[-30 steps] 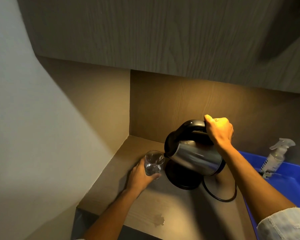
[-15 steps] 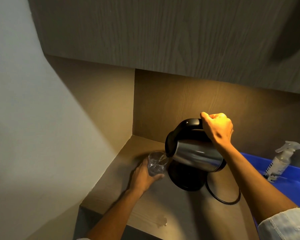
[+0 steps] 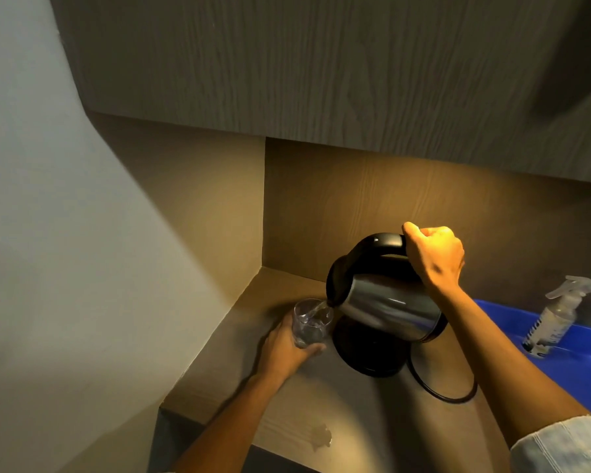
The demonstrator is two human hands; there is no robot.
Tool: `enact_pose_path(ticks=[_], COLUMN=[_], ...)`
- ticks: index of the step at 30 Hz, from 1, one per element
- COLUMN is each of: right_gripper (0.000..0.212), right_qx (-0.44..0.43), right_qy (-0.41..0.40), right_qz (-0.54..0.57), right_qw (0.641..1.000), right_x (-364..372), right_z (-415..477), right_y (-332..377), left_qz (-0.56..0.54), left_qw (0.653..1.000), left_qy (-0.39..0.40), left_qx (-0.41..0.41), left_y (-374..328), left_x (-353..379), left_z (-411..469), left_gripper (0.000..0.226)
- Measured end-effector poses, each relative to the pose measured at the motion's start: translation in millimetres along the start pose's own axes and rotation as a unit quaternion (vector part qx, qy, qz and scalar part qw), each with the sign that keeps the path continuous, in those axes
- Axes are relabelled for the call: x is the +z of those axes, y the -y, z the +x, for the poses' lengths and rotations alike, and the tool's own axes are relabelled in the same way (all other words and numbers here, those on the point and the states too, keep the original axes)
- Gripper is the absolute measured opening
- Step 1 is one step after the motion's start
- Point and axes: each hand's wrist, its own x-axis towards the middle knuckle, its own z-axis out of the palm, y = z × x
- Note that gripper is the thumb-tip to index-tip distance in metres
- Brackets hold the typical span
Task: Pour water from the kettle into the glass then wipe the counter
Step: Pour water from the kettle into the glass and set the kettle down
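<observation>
A steel kettle (image 3: 386, 305) with a black lid and handle hangs tilted to the left above its black base (image 3: 365, 353). My right hand (image 3: 435, 257) grips the handle at the top. A thin stream of water runs from the spout into a clear glass (image 3: 309, 324), which holds some water. My left hand (image 3: 285, 346) wraps the glass from the left and holds it at the spout. Both are over the wooden counter (image 3: 355, 414).
A small wet spot (image 3: 321, 436) lies near the counter's front edge. A black cord (image 3: 440, 390) loops right of the base. A blue tub (image 3: 580, 367) at the right holds a spray bottle (image 3: 556, 314). A cabinet hangs overhead; walls close the left and back.
The kettle has tipped further to the left and its spout has reached the glass. Water now streams into the glass, and its level has risen.
</observation>
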Motion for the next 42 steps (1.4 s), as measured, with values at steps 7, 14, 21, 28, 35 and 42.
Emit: enact_pose_path(ticks=[7, 14, 21, 28, 35, 42], right_gripper=[0.044, 0.025, 0.023, 0.025, 0.023, 0.027], right_qx=[0.131, 0.285, 0.387, 0.427, 0.433, 0.435], right_qy=[-0.035, -0.052, -0.065, -0.115, -0.113, -0.052], right_qz=[0.039, 0.197, 0.345, 0.432, 0.452, 0.398], right_qw=[0.99, 0.937, 0.853, 0.786, 0.771, 0.806], right_x=[-6.2, -13.0, 1.3, 18.9, 24.3, 17.0], right_z=[0.1, -1.8, -24.8, -47.6, -61.5, -67.1], right_y=[-26.1, -56.2, -95.0, -123.0, -133.8, -127.3], left_qz=[-0.007, 0.005, 0.007, 0.022, 0.009, 0.029], left_qw=[1.0, 1.0, 1.0, 1.0, 1.0, 0.997], left_qy=[0.004, 0.0, -0.002, -0.006, -0.011, -0.063], left_qx=[0.001, 0.001, -0.002, -0.002, -0.007, 0.016], left_y=[3.5, 7.4, 13.3, 19.3, 21.5, 19.1], left_x=[2.2, 3.9, 5.5, 7.9, 10.9, 19.1], left_z=[1.5, 3.3, 5.0, 7.8, 6.8, -4.4], left_gripper=[0.097, 0.104, 0.105, 0.107, 0.108, 0.102])
